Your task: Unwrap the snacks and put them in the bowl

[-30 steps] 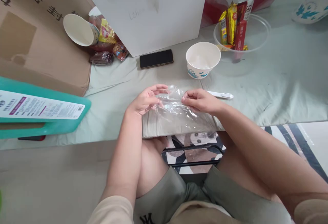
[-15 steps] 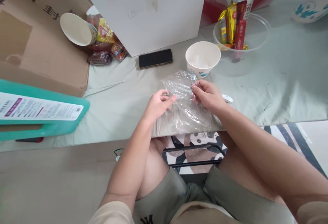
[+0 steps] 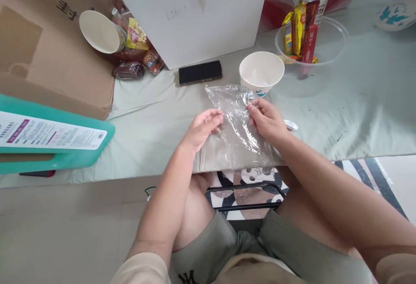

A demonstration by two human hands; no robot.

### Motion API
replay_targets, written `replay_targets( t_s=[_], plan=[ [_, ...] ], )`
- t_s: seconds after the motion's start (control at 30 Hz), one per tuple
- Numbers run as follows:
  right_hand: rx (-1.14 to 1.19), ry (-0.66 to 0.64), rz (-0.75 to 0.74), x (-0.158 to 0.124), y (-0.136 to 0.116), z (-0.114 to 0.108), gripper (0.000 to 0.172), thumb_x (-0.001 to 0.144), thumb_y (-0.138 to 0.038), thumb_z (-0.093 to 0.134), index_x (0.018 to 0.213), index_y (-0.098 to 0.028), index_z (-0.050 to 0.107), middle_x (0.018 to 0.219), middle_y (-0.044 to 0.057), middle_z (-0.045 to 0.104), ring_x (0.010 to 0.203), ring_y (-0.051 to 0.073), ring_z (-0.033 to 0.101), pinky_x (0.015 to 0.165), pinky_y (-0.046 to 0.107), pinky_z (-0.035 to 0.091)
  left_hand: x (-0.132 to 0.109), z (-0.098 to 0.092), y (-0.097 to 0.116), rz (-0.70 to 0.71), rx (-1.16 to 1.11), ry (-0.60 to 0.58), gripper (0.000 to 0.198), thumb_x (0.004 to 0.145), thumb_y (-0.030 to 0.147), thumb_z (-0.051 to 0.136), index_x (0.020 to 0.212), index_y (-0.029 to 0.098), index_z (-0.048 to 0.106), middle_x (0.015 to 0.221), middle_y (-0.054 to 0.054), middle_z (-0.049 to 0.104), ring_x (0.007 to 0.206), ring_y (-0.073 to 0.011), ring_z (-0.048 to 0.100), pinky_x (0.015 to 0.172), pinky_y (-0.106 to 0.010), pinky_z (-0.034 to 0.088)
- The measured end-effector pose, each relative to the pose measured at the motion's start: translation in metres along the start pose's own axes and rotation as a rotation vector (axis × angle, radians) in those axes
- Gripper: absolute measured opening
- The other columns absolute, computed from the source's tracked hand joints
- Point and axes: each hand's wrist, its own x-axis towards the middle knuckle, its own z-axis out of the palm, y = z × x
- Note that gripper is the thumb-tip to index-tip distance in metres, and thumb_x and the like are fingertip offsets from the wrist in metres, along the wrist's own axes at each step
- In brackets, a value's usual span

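A crumpled sheet or bag of clear plastic film [image 3: 238, 121] is spread between my two hands above the table edge. My right hand [image 3: 267, 118] pinches its right side between thumb and fingers. At its left edge, my left hand [image 3: 205, 127] has thumb and fingertips brought together on the film. Just behind the film stands a white paper bowl [image 3: 261, 73] with blue leaf prints, upright, with something pale inside that I cannot make out. A small white object [image 3: 290, 125] lies beside my right wrist, partly hidden.
A black phone [image 3: 200, 73] lies before a white box [image 3: 195, 19]. Right of the bowl, a clear plastic tub [image 3: 331, 60] holds wrapped snacks [image 3: 299, 28]. On the left are a cardboard box [image 3: 65, 76], a tipped paper cup [image 3: 99, 32] and a green plastic frame [image 3: 97, 145].
The film has been stretched flatter and its top left corner has spread out. My left fingers have drawn closer together at its edge. The view has shifted slightly.
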Motion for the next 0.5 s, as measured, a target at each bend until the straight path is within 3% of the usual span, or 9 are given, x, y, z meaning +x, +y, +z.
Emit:
replay_targets(
  t_s=[0.07,0.27,0.37,0.43,0.5],
  plan=[
    [0.000,0.001,0.004,0.000,0.000,0.000,0.032,0.089,-0.053,0.068,0.082,-0.026,0.054,0.048,-0.007,0.052,0.035,0.009,0.036,0.036,0.026,0.022,0.000,0.002,0.001,-0.033,0.018,-0.094,0.027,0.076,0.039,0.078,0.087,0.017,0.068,0.091,-0.006,0.070,0.084,-0.0133,0.066,0.069,-0.022,0.051],
    [-0.085,0.078,-0.026,-0.002,0.000,0.002,0.022,0.092,-0.044,0.065,0.082,-0.026,0.055,0.051,-0.006,0.052,0.041,0.011,0.042,0.041,0.027,0.026,-0.006,0.007,0.012,-0.055,-0.024,-0.075,0.052,0.079,0.068,0.062,0.083,0.017,0.069,0.090,-0.010,0.074,0.076,-0.0170,0.068,0.054,-0.024,0.049],
    [-0.233,0.121,-0.067,-0.003,0.002,0.005,0.016,0.093,-0.035,0.061,0.081,-0.025,0.056,0.053,-0.005,0.050,0.049,0.013,0.046,0.047,0.028,0.031,-0.011,0.007,0.009,0.025,0.147,-0.074,0.036,0.074,0.053,0.073,0.079,0.018,0.068,0.083,-0.007,0.073,0.068,-0.0147,0.064,0.049,-0.022,0.042],
    [-0.296,0.126,-0.090,-0.003,0.003,0.007,0.015,0.093,-0.033,0.058,0.081,-0.025,0.056,0.055,-0.004,0.051,0.053,0.015,0.046,0.050,0.029,0.032,-0.011,0.002,0.003,0.053,0.294,0.039,0.021,0.074,0.037,0.072,0.069,0.019,0.063,0.071,-0.003,0.068,0.058,-0.0115,0.056,0.048,-0.022,0.037],
    [-0.319,0.123,-0.105,-0.002,0.004,0.008,0.014,0.094,-0.033,0.056,0.082,-0.025,0.057,0.057,-0.003,0.052,0.055,0.015,0.047,0.053,0.029,0.032,-0.008,-0.007,-0.005,0.035,0.453,0.166,0.020,0.075,0.027,0.068,0.060,0.019,0.057,0.060,0.000,0.061,0.052,-0.0103,0.049,0.049,-0.024,0.033]
  ],
)
